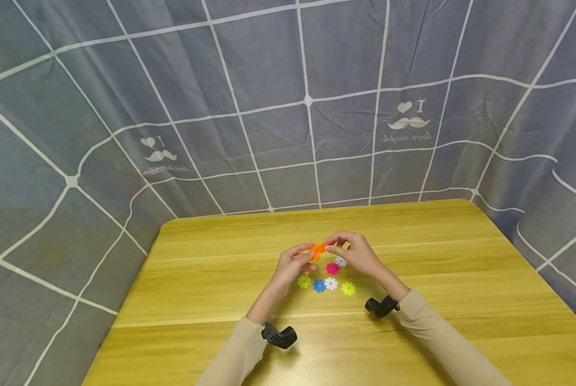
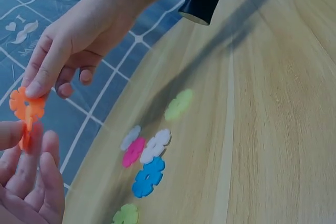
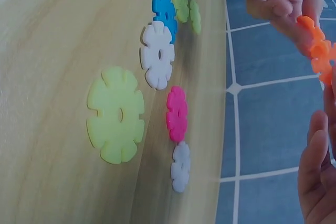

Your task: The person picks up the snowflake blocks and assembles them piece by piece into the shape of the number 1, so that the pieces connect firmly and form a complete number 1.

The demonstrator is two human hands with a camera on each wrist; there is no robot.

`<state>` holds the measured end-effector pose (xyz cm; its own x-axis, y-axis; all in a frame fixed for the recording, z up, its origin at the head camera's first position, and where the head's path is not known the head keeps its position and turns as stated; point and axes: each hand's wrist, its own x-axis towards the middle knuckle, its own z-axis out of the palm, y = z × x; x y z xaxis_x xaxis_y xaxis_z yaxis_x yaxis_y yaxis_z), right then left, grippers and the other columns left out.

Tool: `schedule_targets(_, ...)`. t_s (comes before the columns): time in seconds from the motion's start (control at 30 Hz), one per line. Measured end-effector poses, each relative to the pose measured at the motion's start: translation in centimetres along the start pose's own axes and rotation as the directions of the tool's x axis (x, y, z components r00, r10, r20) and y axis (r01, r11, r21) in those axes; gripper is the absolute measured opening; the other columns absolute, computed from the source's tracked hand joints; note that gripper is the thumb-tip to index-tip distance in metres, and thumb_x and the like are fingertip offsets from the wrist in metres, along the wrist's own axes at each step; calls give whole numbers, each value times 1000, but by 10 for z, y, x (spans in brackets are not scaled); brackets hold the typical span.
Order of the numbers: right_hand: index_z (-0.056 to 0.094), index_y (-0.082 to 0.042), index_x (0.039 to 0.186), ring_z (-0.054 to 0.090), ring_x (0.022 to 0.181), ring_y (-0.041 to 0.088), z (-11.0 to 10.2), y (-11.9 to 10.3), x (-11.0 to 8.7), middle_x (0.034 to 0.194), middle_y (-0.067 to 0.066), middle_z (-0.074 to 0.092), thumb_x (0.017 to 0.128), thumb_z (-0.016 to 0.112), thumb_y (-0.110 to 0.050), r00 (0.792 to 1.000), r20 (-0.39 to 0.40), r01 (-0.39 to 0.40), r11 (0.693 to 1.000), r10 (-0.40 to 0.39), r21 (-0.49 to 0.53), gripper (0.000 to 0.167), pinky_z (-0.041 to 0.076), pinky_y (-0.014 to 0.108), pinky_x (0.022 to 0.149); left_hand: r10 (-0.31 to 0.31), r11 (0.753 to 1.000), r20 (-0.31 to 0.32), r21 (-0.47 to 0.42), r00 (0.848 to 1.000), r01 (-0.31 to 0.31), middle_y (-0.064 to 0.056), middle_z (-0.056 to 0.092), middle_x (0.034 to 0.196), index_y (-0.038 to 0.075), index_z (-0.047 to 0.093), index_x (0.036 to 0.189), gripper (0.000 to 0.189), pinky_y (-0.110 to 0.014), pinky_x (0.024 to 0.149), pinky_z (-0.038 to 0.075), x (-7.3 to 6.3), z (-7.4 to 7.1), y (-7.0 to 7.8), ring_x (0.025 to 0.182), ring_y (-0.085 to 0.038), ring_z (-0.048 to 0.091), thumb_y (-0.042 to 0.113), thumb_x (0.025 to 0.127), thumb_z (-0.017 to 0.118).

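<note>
Two orange snowflake discs [image 1: 318, 250] meet at an angle, held up off the table between both hands. My left hand [image 1: 290, 266] pinches one disc between thumb and fingers. From the other side, my right hand [image 1: 357, 253] pinches the second disc. In the left wrist view one orange disc [image 2: 26, 102] shows its flat face, the other mostly its edge. How deep their slots fit together is hard to tell. Below the hands lie a pink disc [image 1: 333, 268], a blue disc [image 1: 319, 286] and a white disc [image 1: 330, 283] that touches the blue one.
Also on the wooden table [image 1: 210, 300] are a yellow-green disc [image 1: 304, 281] at left, a yellow disc [image 1: 348, 288] at right and a second white disc [image 1: 341, 261] by the pink one. A grey checked curtain [image 1: 268, 134] hangs behind the table.
</note>
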<state>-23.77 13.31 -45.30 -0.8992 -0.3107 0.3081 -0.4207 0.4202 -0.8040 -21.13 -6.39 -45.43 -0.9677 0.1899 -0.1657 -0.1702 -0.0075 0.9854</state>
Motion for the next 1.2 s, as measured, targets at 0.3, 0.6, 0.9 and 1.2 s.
schedule_targets(0.3,74,-10,93,55,72,12,1,-6,-1,90,4,73,85,73,-18,999,-24,-40,998,39,-53,12,41,20,55,126,981,8,149,992,-126,-16,68,103,-2,63,120,31,-33,67,57,0,-2,-1,71,-13,67,10,91,64)
schedule_targets(0.6,74,-9,93,56,71,11,3,-8,0,88,3,73,84,74,-16,999,-31,-15,998,14,-64,11,44,20,58,247,937,32,246,969,-247,-27,65,103,-10,64,109,24,-32,66,57,-19,4,25,64,-4,59,5,90,64)
schedule_targets(0.9,73,-8,96,57,72,11,3,-6,-1,91,3,73,88,70,-16,1000,4,-26,998,27,-62,12,47,22,63,268,938,-27,234,963,-254,-30,67,93,-12,67,101,18,-59,78,52,-21,3,24,76,-42,65,1,89,64)
schedule_targets(1.2,71,-3,102,58,71,12,-8,2,-10,94,6,72,87,71,-14,992,86,-88,993,95,-81,18,47,22,62,229,953,-64,219,971,-210,-28,68,96,-11,67,104,22,-56,76,54,-23,-7,19,86,-54,62,4,89,66)
